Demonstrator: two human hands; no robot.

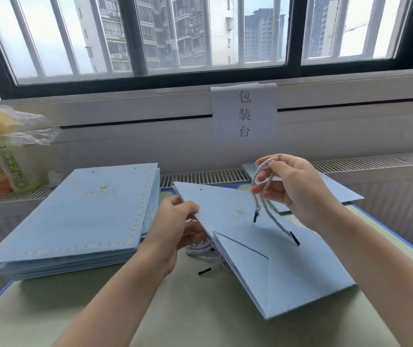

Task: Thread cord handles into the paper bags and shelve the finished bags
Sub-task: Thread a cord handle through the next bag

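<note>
Holding a flat, light-blue paper bag [245, 236] tilted above the worktop [115, 304], the left hand [178, 221] pinches its near-left edge, thumb on top and fingers underneath. The bag's folded bottom points toward five o'clock, its punched top edge toward eleven. Up at one o'clock the right hand [293, 186] pinches a grey twisted cord [266, 194] looped between thumb and fingers; both ends dangle over the bag's face, each tipped with a dark sleeve. Under the bag, at about six o'clock from the left hand, more cords [205, 251] lie bunched on the worktop, one dark tip poking out. Over at nine o'clock sits a stack of flat bags [75, 219], gold crown and border on the top one. Another flat bag [340, 194] lies at two o'clock behind the right hand. A paper sign [244, 112] hangs below the window, and a drink cup in a plastic bag [7, 151] stands at ten o'clock.
</note>
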